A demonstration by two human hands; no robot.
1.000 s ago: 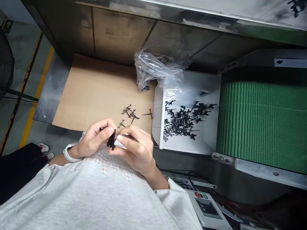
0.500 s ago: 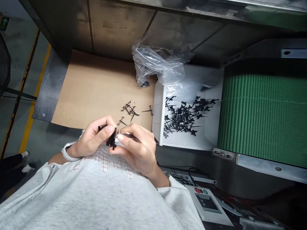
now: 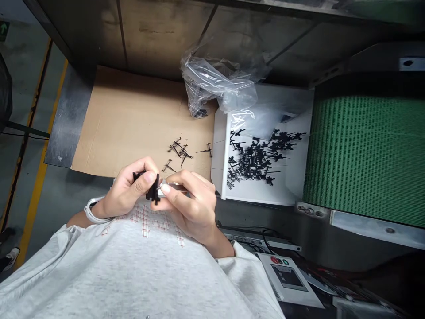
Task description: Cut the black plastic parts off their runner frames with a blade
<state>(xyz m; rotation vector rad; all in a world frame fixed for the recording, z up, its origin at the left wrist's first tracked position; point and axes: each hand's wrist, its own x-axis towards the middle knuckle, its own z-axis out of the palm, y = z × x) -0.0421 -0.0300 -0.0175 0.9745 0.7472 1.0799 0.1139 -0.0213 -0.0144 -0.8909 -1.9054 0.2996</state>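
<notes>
My left hand (image 3: 131,188) pinches a small black plastic part (image 3: 153,191) between thumb and fingers, close to my chest. My right hand (image 3: 189,204) is closed around a thin metal tool (image 3: 172,188) whose tip touches that part. Just beyond my hands, a few thin black trimmed pieces (image 3: 181,151) lie on a sheet of cardboard (image 3: 126,119). To the right, a white tray (image 3: 262,195) holds a heap of black plastic parts (image 3: 255,159).
A crumpled clear plastic bag (image 3: 215,88) lies at the back between cardboard and tray. A green ribbed conveyor belt (image 3: 365,155) runs on the right. A control box with red and green buttons (image 3: 285,277) sits at the lower right. A yellow floor line (image 3: 40,155) is on the left.
Both hands stay together on the black part, shifting only slightly. The view has tilted a little, so the bench sits higher in the picture.
</notes>
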